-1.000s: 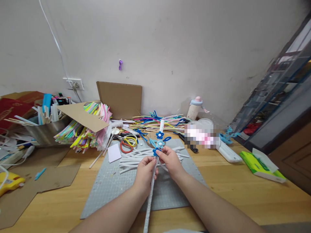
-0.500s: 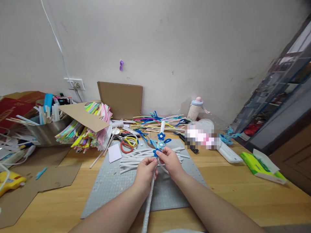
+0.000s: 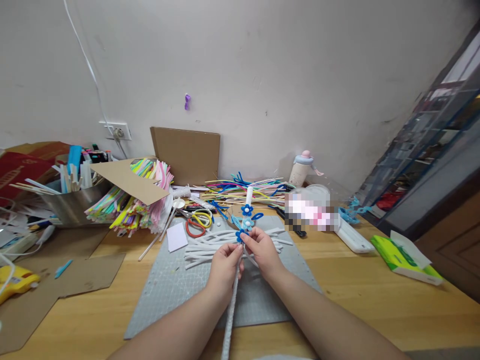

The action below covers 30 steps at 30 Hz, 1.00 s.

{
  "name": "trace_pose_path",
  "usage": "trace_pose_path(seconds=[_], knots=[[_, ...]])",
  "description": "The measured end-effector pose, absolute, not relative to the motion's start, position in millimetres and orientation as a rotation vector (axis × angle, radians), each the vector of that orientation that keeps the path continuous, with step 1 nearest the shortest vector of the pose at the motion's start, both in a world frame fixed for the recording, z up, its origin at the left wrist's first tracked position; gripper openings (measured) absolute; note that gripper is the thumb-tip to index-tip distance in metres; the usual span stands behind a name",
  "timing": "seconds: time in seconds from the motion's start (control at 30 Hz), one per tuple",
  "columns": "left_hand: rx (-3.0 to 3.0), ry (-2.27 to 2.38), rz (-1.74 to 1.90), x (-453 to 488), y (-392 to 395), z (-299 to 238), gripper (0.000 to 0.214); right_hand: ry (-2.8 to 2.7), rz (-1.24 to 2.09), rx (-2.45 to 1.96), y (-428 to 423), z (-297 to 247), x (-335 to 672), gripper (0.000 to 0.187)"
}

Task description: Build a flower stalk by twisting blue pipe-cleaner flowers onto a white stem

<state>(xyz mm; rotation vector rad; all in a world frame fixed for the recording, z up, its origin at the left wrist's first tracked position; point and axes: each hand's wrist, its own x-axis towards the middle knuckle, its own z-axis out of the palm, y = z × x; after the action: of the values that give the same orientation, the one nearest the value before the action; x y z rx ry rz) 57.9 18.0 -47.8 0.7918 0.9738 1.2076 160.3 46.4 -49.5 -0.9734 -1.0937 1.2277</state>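
Both my hands are closed on a long white stem (image 3: 231, 315) that looks wrapped in pipe cleaner. My left hand (image 3: 225, 267) pinches it below the lowest blue flower (image 3: 240, 235). My right hand (image 3: 262, 250) has thumb and fingers at that flower, pressing it against the stem. Higher up sit a light blue flower (image 3: 248, 224) and another dark blue flower (image 3: 247, 210), with blue leaf loops on both sides. The stem's white tip (image 3: 249, 194) points away from me. A loose white strand hangs near my right fingers. Underneath, white pipe cleaners (image 3: 202, 250) lie on a grey cutting mat (image 3: 165, 295).
Scissors (image 3: 187, 214), a white card stack (image 3: 176, 237) and coloured pipe cleaners (image 3: 262, 187) lie beyond the mat. At left are a metal container (image 3: 71, 205) and a yellow glue gun (image 3: 17, 280). A bottle (image 3: 301, 169) and a green tissue pack (image 3: 407, 260) are at right.
The upper part of the flower stem has tilted slightly to the left. Both hands keep nearly the same place and hold.
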Motion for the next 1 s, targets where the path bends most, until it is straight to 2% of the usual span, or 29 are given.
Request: trace_pose_path(seconds=[1.0], knots=[[0.761, 0.987, 1.151, 57, 16, -44, 0.023, -1.114, 1.176, -0.984, 45, -52, 160, 0.030]])
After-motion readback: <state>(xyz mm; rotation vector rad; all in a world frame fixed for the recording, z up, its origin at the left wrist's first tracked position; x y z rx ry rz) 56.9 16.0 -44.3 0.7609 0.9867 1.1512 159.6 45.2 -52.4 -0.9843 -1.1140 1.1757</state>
